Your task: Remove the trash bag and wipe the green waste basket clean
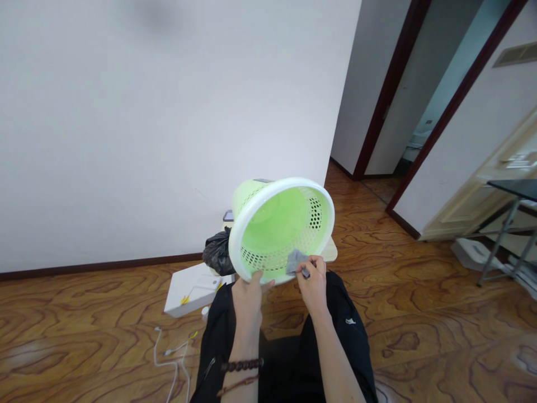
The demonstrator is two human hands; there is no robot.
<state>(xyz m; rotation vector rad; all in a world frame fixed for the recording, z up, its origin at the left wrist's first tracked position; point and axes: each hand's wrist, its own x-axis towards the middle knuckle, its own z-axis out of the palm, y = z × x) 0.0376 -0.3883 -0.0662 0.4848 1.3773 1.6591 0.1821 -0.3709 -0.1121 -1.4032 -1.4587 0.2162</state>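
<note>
On my feed the green basket (pixel 274 224) tilts before the knees (pixel 344 313), left hand (pixel 247 296) closed on its rim, right hand (pixel 314 280) pinching a grey cloth (pixel 295 259), so slack left fingers could let the basket roll.

Black trousers (pixel 350 347), dark beaded bracelet (pixel 242 365)

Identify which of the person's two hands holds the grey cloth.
The right hand: it pinches the grey cloth. The left hand, with a beaded bracelet behind it, grips the green basket.
</note>
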